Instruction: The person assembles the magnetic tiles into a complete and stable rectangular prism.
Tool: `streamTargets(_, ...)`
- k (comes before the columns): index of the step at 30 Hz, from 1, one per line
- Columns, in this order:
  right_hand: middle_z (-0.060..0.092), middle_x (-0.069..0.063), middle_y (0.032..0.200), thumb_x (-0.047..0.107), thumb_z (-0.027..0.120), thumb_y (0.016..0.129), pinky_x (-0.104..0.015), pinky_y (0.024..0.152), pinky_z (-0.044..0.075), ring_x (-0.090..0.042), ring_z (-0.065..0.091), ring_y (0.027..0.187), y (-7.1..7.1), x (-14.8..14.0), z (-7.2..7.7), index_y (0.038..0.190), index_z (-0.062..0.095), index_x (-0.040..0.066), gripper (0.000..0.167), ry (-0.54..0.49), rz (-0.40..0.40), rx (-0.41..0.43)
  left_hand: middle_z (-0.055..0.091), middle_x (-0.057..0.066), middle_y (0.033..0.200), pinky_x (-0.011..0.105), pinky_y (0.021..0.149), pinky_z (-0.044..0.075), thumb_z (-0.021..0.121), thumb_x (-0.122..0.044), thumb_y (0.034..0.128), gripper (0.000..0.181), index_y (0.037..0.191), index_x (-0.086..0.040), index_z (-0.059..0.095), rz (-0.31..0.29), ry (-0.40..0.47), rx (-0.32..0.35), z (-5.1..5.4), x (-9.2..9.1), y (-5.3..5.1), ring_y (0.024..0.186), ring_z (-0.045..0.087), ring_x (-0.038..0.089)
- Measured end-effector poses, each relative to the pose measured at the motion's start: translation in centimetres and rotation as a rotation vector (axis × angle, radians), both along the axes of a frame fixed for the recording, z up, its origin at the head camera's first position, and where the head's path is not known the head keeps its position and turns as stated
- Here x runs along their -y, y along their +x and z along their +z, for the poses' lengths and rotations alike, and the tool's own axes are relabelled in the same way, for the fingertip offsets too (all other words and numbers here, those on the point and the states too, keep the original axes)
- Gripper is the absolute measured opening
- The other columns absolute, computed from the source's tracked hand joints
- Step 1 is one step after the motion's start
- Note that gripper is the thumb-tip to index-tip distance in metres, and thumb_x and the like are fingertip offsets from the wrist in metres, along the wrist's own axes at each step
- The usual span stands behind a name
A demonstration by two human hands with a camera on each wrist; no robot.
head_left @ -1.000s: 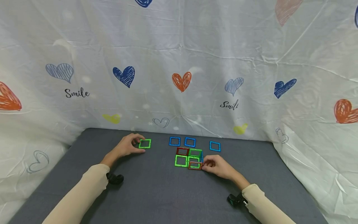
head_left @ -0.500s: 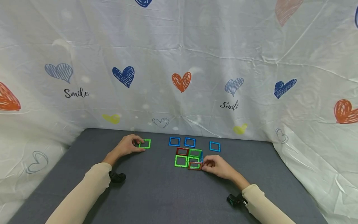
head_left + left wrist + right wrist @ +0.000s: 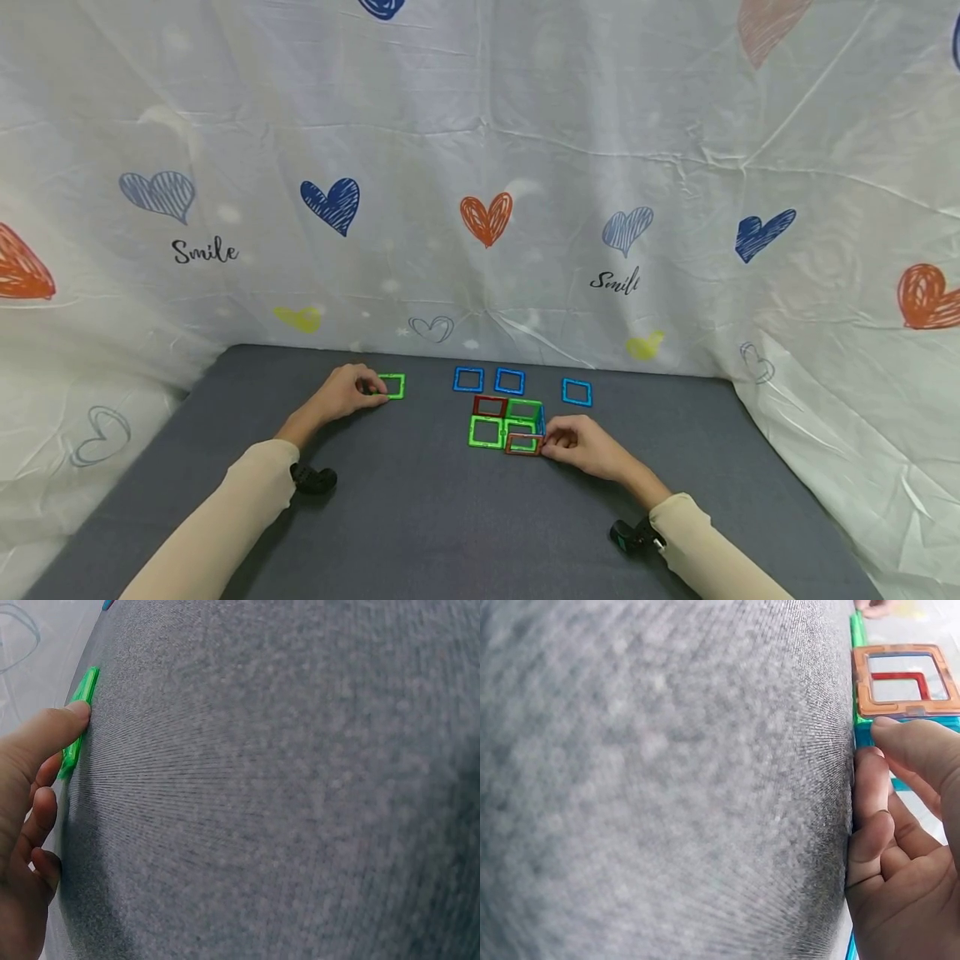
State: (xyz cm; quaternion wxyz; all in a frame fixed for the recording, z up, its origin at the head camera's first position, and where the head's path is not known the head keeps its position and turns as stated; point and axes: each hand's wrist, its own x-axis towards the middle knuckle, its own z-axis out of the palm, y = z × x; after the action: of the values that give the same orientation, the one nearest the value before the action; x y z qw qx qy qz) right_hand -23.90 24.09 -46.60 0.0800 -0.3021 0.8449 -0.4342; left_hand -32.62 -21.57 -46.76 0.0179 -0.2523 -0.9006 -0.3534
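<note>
My left hand (image 3: 347,392) pinches a green square magnetic tile (image 3: 400,386) at the table's back left; in the left wrist view, the thumb lies on the tile's edge (image 3: 88,686). A small build of magnetic tiles stands right of centre. Two green tiles lie flat as its base, the left one (image 3: 472,432) uncovered. Around them stand a dark red tile (image 3: 490,415), another green tile (image 3: 524,402), a blue side tile (image 3: 542,418) and an orange-red front tile (image 3: 864,679). My right hand (image 3: 581,446) pinches the blue side tile at its near corner; its fingertips are partly hidden.
Three loose blue square tiles lie behind the build: one on the left (image 3: 468,368), one in the middle (image 3: 510,370) and one farther right (image 3: 577,381). The grey table (image 3: 450,525) ends at a white curtain (image 3: 420,275) printed with hearts.
My left fingers have slid a little farther onto the green tile's left side, covering more of it. The tile itself, the right hand and the build look unmoved.
</note>
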Motion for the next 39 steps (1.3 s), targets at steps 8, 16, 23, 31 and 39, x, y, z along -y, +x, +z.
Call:
streamTargets(8, 0.070, -0.006, 0.094, 0.002, 0.070, 0.097, -0.028, 0.067, 0.053, -0.019, 0.064, 0.078, -0.1, 0.0, 0.0, 0.104, 0.072, 0.004, 0.008, -0.006, 0.005, -0.003, 0.060, -0.002, 0.087, 0.033, 0.062, 0.046, 0.081, -0.012, 0.0902, 0.004, 0.091, -0.013, 0.077, -0.019, 0.000, -0.035, -0.5, 0.1, -0.1, 0.071, 0.052, 0.015)
streamTargets(16, 0.069, -0.005, 0.094, 0.005, 0.070, 0.097, -0.028, 0.067, 0.053, -0.019, 0.064, 0.078, -0.1, -0.2, 0.0, 0.104, 0.072, 0.005, 0.007, -0.018, 0.009, 0.007, 0.060, -0.002, 0.087, 0.033, 0.062, 0.047, 0.081, -0.012, 0.0897, 0.004, 0.091, -0.012, 0.077, -0.031, -0.006, -0.069, -0.3, 0.2, 0.3, 0.070, 0.052, 0.015)
streamTargets(23, 0.070, -0.006, 0.094, 0.005, 0.071, 0.097, -0.028, 0.067, 0.053, -0.020, 0.064, 0.078, -0.2, 0.0, -0.1, 0.104, 0.072, 0.005, 0.007, -0.014, 0.001, 0.007, 0.059, -0.002, 0.088, 0.034, 0.063, 0.047, 0.081, -0.014, 0.0902, 0.005, 0.092, -0.011, 0.077, -0.023, -0.010, -0.089, 0.2, 0.5, 0.3, 0.071, 0.053, 0.015)
streamTargets(31, 0.069, -0.005, 0.093, 0.007, 0.071, 0.097, -0.028, 0.067, 0.052, -0.019, 0.064, 0.077, -0.2, -0.2, -0.2, 0.103, 0.072, 0.006, 0.006, -0.019, 0.013, 0.000, 0.061, -0.003, 0.090, 0.036, 0.064, 0.049, 0.079, -0.015, 0.0922, 0.004, 0.095, -0.014, 0.076, -0.002, -0.009, -0.100, 1.3, 1.0, 0.7, 0.075, 0.055, 0.015)
streamTargets(39, 0.069, -0.003, 0.092, 0.008, 0.071, 0.097, -0.029, 0.066, 0.053, -0.016, 0.064, 0.077, -0.1, -0.2, -0.2, 0.102, 0.072, 0.008, 0.005, -0.017, 0.027, -0.030, 0.062, -0.004, 0.092, 0.037, 0.069, 0.050, 0.078, -0.013, 0.0928, 0.005, 0.097, -0.015, 0.076, -0.006, 0.008, -0.153, 2.5, 1.7, 1.4, 0.079, 0.057, 0.015)
